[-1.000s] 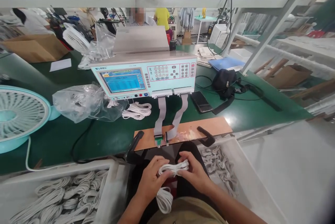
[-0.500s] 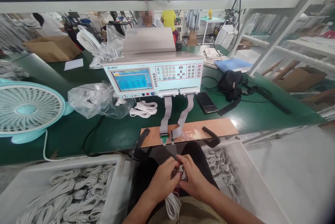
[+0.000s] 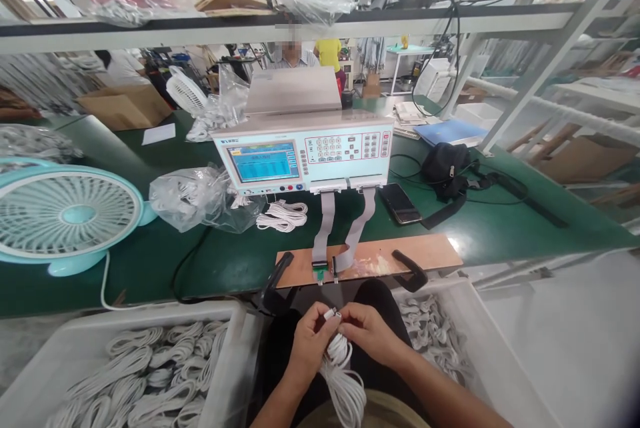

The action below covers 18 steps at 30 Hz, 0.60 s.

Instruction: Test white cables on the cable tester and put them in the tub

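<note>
Green bench (image 3: pixel 150 261) spanned the view, under a shelf (image 3: pixel 300 21) carrying bagged goods. Teal fan (image 3: pixel 70 211) stood at bench left, facing the camera. Tester (image 3: pixel 305 148) sat mid-bench, screen lit blue; two grey ribbons (image 3: pixel 325 228) ran down from its front to a wooden board (image 3: pixel 400 255) at the near bench edge. A bag (image 3: pixel 200 195) of white cable lay just left of the tester, one loose coil (image 3: pixel 283 215) in front of it. Black pouch (image 3: pixel 445 161) and phone (image 3: pixel 400 203) lay right of the tester.

Left bin (image 3: pixel 150 375) below the bench held many white coils; right bin (image 3: pixel 435 341) held more.

Left hand (image 3: pixel 310 345) and right hand (image 3: pixel 367 331) were close together over the lap, just below the board. Both pinched the cable (image 3: pixel 343 375) near its ends, with the plugs (image 3: pixel 333 314) showing between the fingertips. The rest of the cable hung in a loose bundle below the hands.
</note>
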Each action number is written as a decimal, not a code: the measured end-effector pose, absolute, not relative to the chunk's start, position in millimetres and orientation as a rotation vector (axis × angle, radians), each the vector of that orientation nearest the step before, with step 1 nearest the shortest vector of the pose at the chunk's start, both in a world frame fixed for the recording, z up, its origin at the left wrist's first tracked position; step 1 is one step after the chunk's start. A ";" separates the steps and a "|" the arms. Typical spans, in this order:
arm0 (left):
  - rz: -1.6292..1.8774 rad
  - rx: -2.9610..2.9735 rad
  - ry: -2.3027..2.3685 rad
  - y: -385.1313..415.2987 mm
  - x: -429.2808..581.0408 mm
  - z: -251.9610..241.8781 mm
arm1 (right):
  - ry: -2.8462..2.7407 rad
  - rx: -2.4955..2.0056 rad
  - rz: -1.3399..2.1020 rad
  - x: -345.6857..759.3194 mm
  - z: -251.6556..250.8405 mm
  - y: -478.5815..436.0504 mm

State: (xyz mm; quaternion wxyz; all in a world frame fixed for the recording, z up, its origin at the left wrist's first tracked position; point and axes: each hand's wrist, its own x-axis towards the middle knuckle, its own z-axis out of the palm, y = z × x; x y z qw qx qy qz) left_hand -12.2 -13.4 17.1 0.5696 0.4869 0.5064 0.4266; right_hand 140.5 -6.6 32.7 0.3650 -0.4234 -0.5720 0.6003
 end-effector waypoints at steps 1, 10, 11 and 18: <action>1.026 1.131 1.206 -13.0 -10.4 16.3 | -1.497 -1.087 1.502 139.8 32.3 -5.1; 1.067 1.051 1.317 -2.1 -0.3 5.9 | -1.055 -1.094 1.509 127.9 12.3 13.0; 1.066 1.041 1.318 -0.8 -0.5 4.3 | -1.024 -1.107 1.526 126.5 11.3 15.6; 1.051 0.936 1.292 4.1 -6.8 -0.1 | -0.963 -1.140 1.559 120.1 10.4 26.6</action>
